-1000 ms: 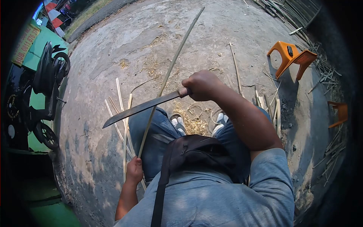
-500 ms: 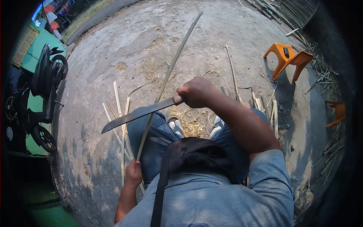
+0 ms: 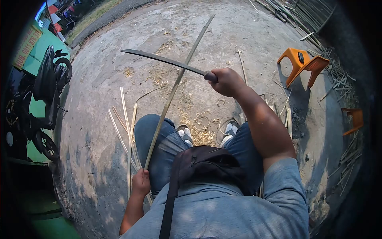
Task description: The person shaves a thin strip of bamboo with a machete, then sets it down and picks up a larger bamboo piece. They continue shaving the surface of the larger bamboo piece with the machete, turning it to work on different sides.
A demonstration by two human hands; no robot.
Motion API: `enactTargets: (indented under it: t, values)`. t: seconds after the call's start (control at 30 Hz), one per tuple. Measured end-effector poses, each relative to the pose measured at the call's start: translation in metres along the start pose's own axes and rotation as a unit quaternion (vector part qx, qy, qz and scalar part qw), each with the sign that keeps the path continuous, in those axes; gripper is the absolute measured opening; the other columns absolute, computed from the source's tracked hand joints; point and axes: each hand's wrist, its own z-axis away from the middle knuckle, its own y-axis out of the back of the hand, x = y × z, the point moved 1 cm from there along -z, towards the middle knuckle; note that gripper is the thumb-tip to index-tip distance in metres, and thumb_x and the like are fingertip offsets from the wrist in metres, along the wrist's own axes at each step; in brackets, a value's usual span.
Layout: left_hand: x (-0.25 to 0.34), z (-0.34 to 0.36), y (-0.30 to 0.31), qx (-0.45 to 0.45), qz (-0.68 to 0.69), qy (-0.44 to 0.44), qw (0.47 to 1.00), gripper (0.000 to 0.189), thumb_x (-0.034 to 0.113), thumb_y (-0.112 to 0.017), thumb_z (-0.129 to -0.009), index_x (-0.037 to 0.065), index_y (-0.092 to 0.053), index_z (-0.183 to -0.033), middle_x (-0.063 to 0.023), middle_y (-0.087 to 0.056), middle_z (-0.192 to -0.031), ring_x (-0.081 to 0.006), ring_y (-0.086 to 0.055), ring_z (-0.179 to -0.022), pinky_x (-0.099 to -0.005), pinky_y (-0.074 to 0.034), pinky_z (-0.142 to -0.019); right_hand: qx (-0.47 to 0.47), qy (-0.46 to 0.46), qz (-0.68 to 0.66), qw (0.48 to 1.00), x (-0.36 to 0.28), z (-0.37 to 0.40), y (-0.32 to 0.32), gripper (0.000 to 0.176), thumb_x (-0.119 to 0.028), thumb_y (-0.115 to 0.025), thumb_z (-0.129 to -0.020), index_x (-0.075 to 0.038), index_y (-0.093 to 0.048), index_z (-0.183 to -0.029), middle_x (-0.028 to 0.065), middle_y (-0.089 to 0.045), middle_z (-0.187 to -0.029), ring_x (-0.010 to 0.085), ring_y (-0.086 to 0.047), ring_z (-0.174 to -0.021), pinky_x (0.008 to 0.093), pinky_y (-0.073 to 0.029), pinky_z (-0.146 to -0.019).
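My left hand (image 3: 141,182) is closed around the near end of a long bamboo strip (image 3: 171,96), which slants up and away across my left knee. In my right hand (image 3: 227,81) is the handle of a machete (image 3: 164,59), its long dark blade pointing left. The blade crosses the upper half of the strip in this view, its edge turned nearly away from me. Several pale split strips (image 3: 123,95) lie beside my left leg, passing near my left hand. Between my feet is a heap of shavings (image 3: 203,134) with curled slivers.
An orange plastic stool (image 3: 293,59) with a small black object on it stands at the right. Bamboo poles and cut strips (image 3: 338,81) pile along the right edge. A motorcycle (image 3: 47,87) is parked at the left. A black bag (image 3: 205,165) rests on my lap.
My right hand has moved forward and right, carrying the machete farther up the strip; the blade has swung from pointing near-left to far-left. My left hand stays in place, still gripping the strip.
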Motion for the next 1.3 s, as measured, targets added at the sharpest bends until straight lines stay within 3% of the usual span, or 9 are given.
enactTargets:
  t: [0.03, 0.3, 0.43, 0.53, 0.7, 0.9, 1.03, 1.17, 1.3]
  values:
    - [-0.002, 0.0, -0.001, -0.004, -0.005, -0.001, 1.0, 0.068, 0.064, -0.041, -0.107, 0.001, -0.053, -0.082, -0.01, -0.048, -0.06, -0.0185, -0.051, -0.059, -0.0394, -0.037, -0.054, -0.005, 0.019, 0.024, 1.0, -0.007, 0.001, -0.001, 0.009, -0.019, -0.068, -0.087, -0.013, -0.073, -0.092, 0.0149, -0.072, -0.084, 0.0375, -0.071, -0.081, 0.0482, -0.056, -0.072]
    - [-0.001, -0.001, -0.011, 0.068, -0.074, -0.032, 0.994, 0.071, 0.066, -0.041, -0.105, 0.0, -0.053, -0.082, -0.0228, -0.054, -0.063, -0.047, -0.06, -0.063, -0.05, -0.041, -0.056, -0.08, 0.216, 0.148, 0.962, -0.052, 0.003, -0.02, 0.014, -0.027, -0.071, -0.086, -0.014, -0.067, -0.081, 0.0088, -0.068, -0.07, 0.0367, -0.071, -0.074, 0.0494, -0.054, -0.067]
    - [-0.004, 0.0, -0.017, 0.095, -0.08, -0.044, 0.991, 0.071, 0.067, -0.041, -0.105, 0.001, -0.05, -0.08, -0.0235, -0.053, -0.063, -0.0486, -0.06, -0.063, -0.0509, -0.041, -0.055, 0.026, 0.149, 0.096, 0.984, -0.023, -0.002, -0.019, 0.016, -0.027, -0.072, -0.085, -0.014, -0.064, -0.079, 0.0111, -0.068, -0.072, 0.0385, -0.069, -0.075, 0.0507, -0.054, -0.068]
    - [-0.005, 0.001, -0.015, 0.069, -0.084, -0.013, 0.994, 0.072, 0.068, -0.041, -0.104, 0.0, -0.053, -0.083, -0.0291, -0.057, -0.071, -0.056, -0.059, -0.074, -0.0564, -0.044, -0.061, 0.03, 0.135, 0.072, 0.988, -0.007, 0.0, -0.012, 0.009, -0.021, -0.07, -0.083, -0.014, -0.065, -0.08, 0.0116, -0.068, -0.074, 0.0377, -0.069, -0.075, 0.0505, -0.055, -0.067]
    - [-0.005, 0.001, -0.014, 0.063, -0.07, -0.011, 0.996, 0.072, 0.068, -0.041, -0.103, 0.0, -0.052, -0.083, -0.0286, -0.055, -0.069, -0.0558, -0.059, -0.072, -0.0562, -0.043, -0.06, -0.021, 0.108, 0.114, 0.987, -0.022, 0.002, -0.011, 0.007, -0.025, -0.068, -0.083, -0.019, -0.071, -0.087, 0.0081, -0.072, -0.08, 0.0336, -0.073, -0.081, 0.0495, -0.057, -0.071]
    - [-0.005, -0.001, -0.016, 0.083, -0.066, -0.039, 0.994, 0.071, 0.067, -0.041, -0.104, 0.0, -0.051, -0.082, -0.0245, -0.053, -0.064, -0.05, -0.06, -0.065, -0.0515, -0.042, -0.056, -0.099, 0.216, 0.121, 0.964, -0.05, 0.003, -0.022, 0.01, -0.024, -0.071, -0.082, -0.015, -0.065, -0.081, 0.0088, -0.068, -0.073, 0.0372, -0.07, -0.077, 0.0512, -0.054, -0.07]
    - [-0.01, -0.001, -0.016, 0.081, -0.065, -0.044, 0.994, 0.071, 0.067, -0.04, -0.105, 0.001, -0.051, -0.082, -0.0227, -0.053, -0.062, -0.0475, -0.06, -0.063, -0.0493, -0.041, -0.056, -0.068, 0.13, 0.149, 0.978, -0.035, -0.002, -0.009, 0.009, -0.027, -0.067, -0.086, -0.019, -0.07, -0.086, 0.0073, -0.074, -0.083, 0.0331, -0.073, -0.082, 0.0477, -0.056, -0.076]
    - [-0.009, 0.001, -0.015, 0.068, -0.07, -0.028, 0.995, 0.071, 0.067, -0.04, -0.105, 0.0, -0.051, -0.082, -0.0228, -0.052, -0.062, -0.0475, -0.06, -0.063, -0.0492, -0.041, -0.056, 0.023, 0.025, 0.016, 0.999, 0.01, -0.005, -0.011, 0.01, -0.026, -0.068, -0.088, -0.017, -0.073, -0.088, 0.0118, -0.073, -0.08, 0.0356, -0.072, -0.079, 0.0475, -0.058, -0.072]
    - [-0.007, 0.001, -0.013, 0.065, -0.076, -0.027, 0.995, 0.071, 0.066, -0.04, -0.105, 0.0, -0.051, -0.082, -0.0232, -0.053, -0.063, -0.0476, -0.06, -0.063, -0.0493, -0.041, -0.056, 0.006, 0.041, 0.047, 0.998, 0.0, -0.001, -0.005, 0.011, -0.024, -0.067, -0.088, -0.018, -0.075, -0.092, 0.0128, -0.073, -0.083, 0.0352, -0.072, -0.081, 0.0473, -0.059, -0.073]
